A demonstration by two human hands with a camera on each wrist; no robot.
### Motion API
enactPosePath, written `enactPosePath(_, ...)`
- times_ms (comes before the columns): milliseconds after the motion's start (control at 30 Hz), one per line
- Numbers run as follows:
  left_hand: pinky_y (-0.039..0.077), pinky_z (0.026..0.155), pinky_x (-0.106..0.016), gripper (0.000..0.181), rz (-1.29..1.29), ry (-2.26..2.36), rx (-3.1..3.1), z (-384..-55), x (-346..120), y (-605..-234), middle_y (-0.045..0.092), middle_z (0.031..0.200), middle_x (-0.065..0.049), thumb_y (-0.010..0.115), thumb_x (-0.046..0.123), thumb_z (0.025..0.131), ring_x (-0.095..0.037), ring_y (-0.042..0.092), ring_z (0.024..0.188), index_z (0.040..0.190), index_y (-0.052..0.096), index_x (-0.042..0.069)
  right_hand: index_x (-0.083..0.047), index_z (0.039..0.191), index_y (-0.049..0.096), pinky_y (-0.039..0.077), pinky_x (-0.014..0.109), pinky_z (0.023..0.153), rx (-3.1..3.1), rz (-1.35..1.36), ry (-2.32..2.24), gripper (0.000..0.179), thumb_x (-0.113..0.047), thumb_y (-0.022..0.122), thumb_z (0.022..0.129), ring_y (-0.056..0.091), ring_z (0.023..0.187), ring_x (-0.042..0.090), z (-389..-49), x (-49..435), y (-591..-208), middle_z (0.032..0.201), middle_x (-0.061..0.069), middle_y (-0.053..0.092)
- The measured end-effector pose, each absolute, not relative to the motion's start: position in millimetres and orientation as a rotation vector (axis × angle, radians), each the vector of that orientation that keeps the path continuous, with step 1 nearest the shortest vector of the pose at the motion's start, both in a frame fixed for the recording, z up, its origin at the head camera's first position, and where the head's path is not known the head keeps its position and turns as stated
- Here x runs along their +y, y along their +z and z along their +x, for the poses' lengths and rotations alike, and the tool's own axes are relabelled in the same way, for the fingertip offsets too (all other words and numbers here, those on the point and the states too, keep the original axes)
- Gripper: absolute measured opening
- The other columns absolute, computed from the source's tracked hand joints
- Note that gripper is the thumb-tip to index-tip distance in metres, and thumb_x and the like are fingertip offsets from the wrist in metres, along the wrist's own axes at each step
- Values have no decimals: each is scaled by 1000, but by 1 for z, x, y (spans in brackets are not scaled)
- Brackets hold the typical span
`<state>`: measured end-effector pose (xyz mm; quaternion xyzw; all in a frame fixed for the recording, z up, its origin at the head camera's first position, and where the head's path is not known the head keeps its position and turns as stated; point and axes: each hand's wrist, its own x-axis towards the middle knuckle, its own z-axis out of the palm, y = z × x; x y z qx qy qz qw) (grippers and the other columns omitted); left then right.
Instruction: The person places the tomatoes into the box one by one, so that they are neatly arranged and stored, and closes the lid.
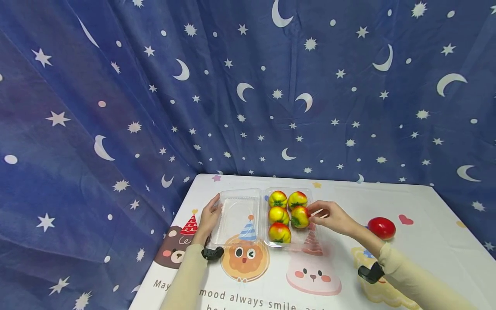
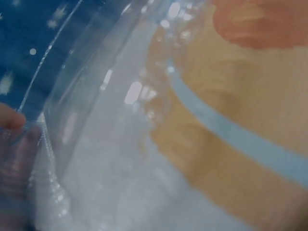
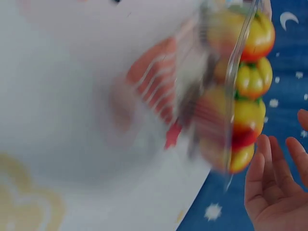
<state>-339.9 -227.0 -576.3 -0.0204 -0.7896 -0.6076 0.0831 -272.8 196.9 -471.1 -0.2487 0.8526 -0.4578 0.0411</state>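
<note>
Left hand (image 1: 210, 216) fingers grip flimsy clamshell lid (image 1: 237, 215) edge; right hand (image 1: 334, 217) fingers loose beside tomato (image 1: 300, 216). Likely light, slippery; hold rims.

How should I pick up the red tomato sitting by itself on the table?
Grip the red tomato around its round middle, coming down from above with fingers on opposite sides. It lies alone on the table, apart from the clear tray and to the right of the right hand, so nothing seems to block a top approach, and its smooth rounded shape probably suits a wide, cupping grip.
</note>
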Motion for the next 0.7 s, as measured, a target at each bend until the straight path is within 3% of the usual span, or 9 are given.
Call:
enactPosePath(333, 35, 111, -49, 50, -60, -1807, -2377, -338, -228, -574, 38, 155, -15, 52, 5, 102, -38, 41, 136, 150, 42, 10, 3, 116, 65, 56, 23, 73, 2748, -560, -1330, 31, -10, 73, 89, 68, 90, 25, -259, 260, -469, 107, 18, 68)
enactPosePath(500, 34, 111, -50, 50, -60, -1808, -2381, -338, -228, -574, 37, 155, -15, 52, 4, 101, -39, 41, 136, 150, 42, 9, 5, 115, 65, 56, 23, 67, 2876, -455, -1257, 34, -10, 75, 87, 68, 86, 26, -248, 291, -473, 108, 22, 67)
enactPosePath(700, 34, 112, -49, 50, -48, -1809, -2386, -339, -228, -575, 38, 155, -14, 52, 6, 102, -38, 41, 136, 150, 42, 9, 7, 120, 62, 60, 34, 67, 3073, -230, -1103, 41, -13, 75, 87, 65, 93, 41, -238, 325, -482, 114, 31, 62)
